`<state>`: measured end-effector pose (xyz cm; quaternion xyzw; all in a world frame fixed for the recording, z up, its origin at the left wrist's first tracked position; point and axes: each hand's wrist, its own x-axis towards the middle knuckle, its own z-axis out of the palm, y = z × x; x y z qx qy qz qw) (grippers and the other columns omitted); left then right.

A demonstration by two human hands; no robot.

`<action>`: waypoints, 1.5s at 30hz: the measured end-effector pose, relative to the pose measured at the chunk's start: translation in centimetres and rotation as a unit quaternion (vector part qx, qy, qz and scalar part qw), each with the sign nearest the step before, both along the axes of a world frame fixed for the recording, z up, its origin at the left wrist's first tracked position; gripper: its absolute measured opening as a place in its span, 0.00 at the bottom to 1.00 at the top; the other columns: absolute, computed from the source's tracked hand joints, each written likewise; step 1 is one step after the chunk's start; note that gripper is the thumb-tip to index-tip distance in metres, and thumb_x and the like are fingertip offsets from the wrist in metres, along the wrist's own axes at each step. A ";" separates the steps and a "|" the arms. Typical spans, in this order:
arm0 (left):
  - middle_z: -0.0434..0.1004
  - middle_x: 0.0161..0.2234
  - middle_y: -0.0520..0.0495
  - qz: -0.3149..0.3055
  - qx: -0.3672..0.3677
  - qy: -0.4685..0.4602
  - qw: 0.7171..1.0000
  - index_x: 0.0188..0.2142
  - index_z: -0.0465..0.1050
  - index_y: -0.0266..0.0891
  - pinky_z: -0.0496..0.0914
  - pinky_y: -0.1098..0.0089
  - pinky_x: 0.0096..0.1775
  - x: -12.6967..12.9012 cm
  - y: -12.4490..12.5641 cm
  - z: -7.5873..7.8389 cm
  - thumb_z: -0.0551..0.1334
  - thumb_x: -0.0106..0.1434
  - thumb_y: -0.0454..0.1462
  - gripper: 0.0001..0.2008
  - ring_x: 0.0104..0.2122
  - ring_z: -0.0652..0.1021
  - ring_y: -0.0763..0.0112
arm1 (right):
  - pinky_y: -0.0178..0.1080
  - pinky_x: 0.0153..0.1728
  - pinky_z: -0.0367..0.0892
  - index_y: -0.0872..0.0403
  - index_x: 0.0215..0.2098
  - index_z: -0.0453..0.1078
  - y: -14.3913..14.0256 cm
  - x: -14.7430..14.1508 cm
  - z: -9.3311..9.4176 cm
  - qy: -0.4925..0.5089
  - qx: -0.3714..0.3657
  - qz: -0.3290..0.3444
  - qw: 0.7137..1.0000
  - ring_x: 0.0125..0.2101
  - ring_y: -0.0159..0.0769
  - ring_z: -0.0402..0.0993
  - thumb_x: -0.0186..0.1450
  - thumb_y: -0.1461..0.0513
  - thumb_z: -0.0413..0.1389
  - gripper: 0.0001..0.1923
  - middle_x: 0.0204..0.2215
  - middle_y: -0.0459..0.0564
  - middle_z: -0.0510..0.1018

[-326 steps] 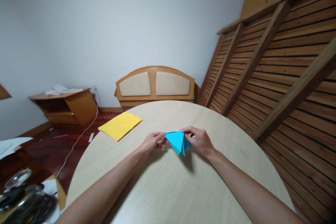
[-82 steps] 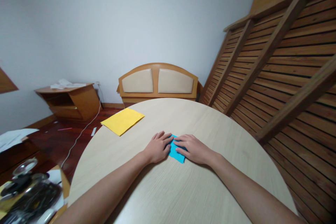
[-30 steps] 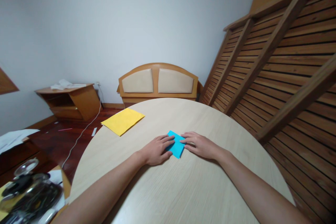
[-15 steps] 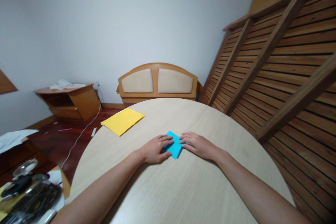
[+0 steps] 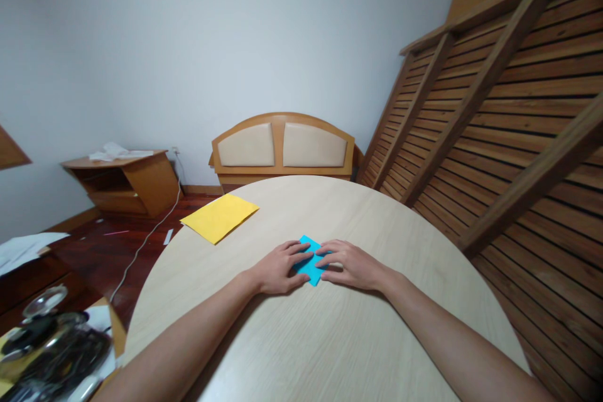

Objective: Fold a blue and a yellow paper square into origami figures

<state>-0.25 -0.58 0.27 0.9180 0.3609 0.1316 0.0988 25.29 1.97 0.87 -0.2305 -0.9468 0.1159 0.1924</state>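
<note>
A small folded blue paper lies flat on the round pale wooden table, near its middle. My left hand rests palm down on the paper's left side with fingers spread over it. From the right, my right hand presses flat on the paper's right edge. Most of the paper is covered by my fingers; only a narrow blue strip shows between the hands.
A yellow paper sheet lies at the table's far left edge. Beyond the table stands a wooden bench back with padded panels. A slatted wooden wall runs along the right. A low wooden cabinet and clutter are on the left.
My right hand has slid left over the blue paper, closing the gap to my left hand, so less of the paper shows than half a second ago.
</note>
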 end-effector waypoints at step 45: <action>0.61 0.65 0.38 0.041 -0.024 -0.039 0.998 0.62 0.64 0.39 0.57 0.51 0.64 0.6 0.2 -0.5 0.65 0.60 0.48 0.33 0.66 0.60 0.51 | 0.45 0.54 0.65 0.51 0.44 0.74 -0.9 -1.0 -0.2 0.024 -0.067 -0.044 0.996 0.52 0.44 0.71 0.64 0.55 0.61 0.12 0.48 0.51 0.78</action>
